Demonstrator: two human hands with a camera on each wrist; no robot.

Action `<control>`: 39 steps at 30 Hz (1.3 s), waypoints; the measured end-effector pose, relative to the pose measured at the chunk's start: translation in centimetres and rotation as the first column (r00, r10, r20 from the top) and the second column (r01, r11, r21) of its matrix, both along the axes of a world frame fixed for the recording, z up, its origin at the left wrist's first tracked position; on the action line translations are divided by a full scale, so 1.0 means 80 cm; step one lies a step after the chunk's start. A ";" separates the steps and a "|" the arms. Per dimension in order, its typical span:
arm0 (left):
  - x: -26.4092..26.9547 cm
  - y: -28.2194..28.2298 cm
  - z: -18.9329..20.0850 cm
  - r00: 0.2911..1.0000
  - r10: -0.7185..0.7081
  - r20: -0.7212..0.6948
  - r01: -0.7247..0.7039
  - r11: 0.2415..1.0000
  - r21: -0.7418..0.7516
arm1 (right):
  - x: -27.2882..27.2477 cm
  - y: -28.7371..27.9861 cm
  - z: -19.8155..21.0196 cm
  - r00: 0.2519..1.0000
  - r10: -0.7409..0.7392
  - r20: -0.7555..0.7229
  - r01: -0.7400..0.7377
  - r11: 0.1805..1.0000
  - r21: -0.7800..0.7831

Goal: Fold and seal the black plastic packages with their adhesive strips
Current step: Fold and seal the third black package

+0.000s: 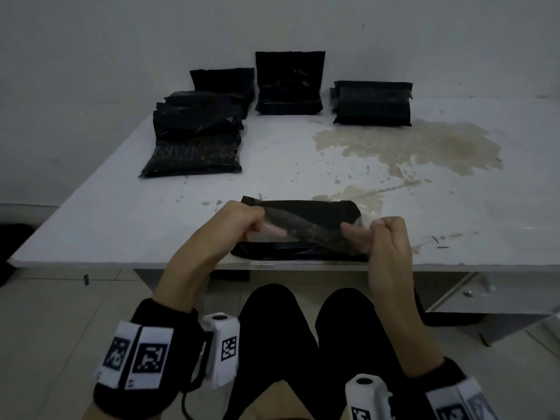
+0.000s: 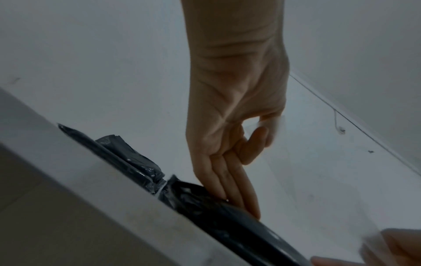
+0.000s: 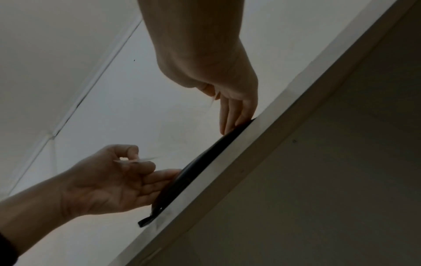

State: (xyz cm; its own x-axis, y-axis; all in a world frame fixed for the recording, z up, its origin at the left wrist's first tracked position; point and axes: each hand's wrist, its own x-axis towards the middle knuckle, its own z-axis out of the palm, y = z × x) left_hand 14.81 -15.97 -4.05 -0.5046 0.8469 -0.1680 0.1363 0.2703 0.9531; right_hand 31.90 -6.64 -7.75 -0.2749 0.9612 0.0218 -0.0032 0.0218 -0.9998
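The black plastic package (image 1: 298, 228) lies at the counter (image 1: 303, 165) near edge, long axis left-right between both hands. Left hand (image 1: 233, 225) and right hand (image 1: 391, 234) each pinch an end of its clear adhesive strip (image 1: 272, 234), equally near, flap raised above it.

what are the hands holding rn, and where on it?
Both hands, left hand and right hand, pinch the clear strip at its two ends, over the black package.

Dim, flat light, soft blur, wide-angle bending
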 end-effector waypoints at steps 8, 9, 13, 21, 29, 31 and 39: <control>-0.027 -0.013 -0.022 0.991 -0.038 0.128 0.022 0.992 0.122 | -0.004 0.003 -0.007 0.993 -0.060 -0.105 0.055 0.997 -0.056; -0.027 -0.012 -0.025 0.991 0.003 0.133 -0.019 0.993 0.120 | -0.003 0.004 -0.007 0.993 -0.059 -0.105 0.053 0.997 -0.060; -0.029 -0.010 -0.037 0.981 0.095 0.168 -0.124 0.977 0.176 | 0.001 0.012 -0.013 0.994 -0.074 -0.087 0.068 0.996 -0.064; -0.022 -0.014 -0.044 0.968 0.200 0.151 -0.228 0.952 0.205 | 0.004 0.019 -0.023 0.991 -0.063 -0.116 0.061 0.998 -0.025; -0.021 -0.005 -0.049 0.944 0.327 0.034 -0.328 0.938 0.109 | 0.003 0.027 -0.027 0.996 -0.067 -0.052 0.069 0.997 0.035; -0.023 -0.006 -0.048 0.948 0.317 0.020 -0.317 0.945 0.082 | 0.002 0.028 -0.027 0.996 -0.081 -0.021 0.082 0.995 0.056; -0.014 -0.008 -0.043 0.948 0.313 0.066 -0.319 0.940 0.118 | -0.001 0.024 -0.024 0.993 -0.117 0.006 0.115 0.989 0.094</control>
